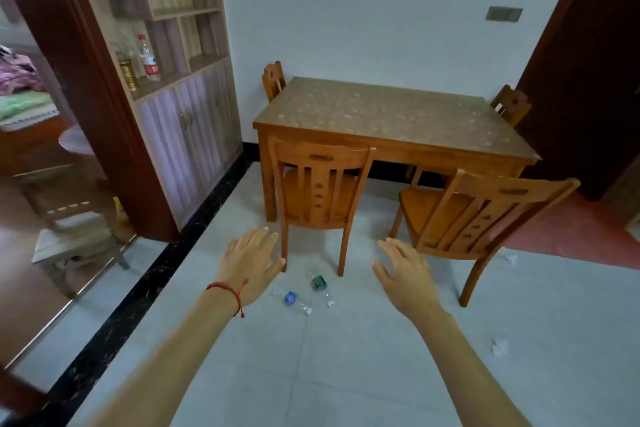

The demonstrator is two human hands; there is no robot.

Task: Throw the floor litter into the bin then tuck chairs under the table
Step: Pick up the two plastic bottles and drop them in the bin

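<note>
Both hands are reaching forward with nothing in them: the left hand (251, 262), a red cord bracelet (230, 293) at its wrist, is spreading its fingers flat, and the right hand (403, 276) is likewise hanging wide open, so neither grip is holding anything. My guess is that they are stretching out toward the litter on the floor, since that part of the job is not yet done.

Just beyond the left hand, two clear, crinkly plastic bottles are lying on their sides on the pale glossy floor tiles (346, 374): a blue-labelled bottle (292, 300) and, close beside it, a green-labelled bottle (320, 284). Small white crumpled scraps are sitting well apart, a nearer scrap (498, 347) to the right and a farther scrap (510, 258) by the right chair's legs. No bin is showing anywhere in view.

Behind the bottles, the left chair (318, 184), slatted and of orange-varnished wood, is standing partly under the table (391, 114), while the right chair (481, 215) is sitting pulled out and turned askew. Two more chairs are peeking from the table's far corners. The table top is carrying a mottled, speckled covering.
</note>
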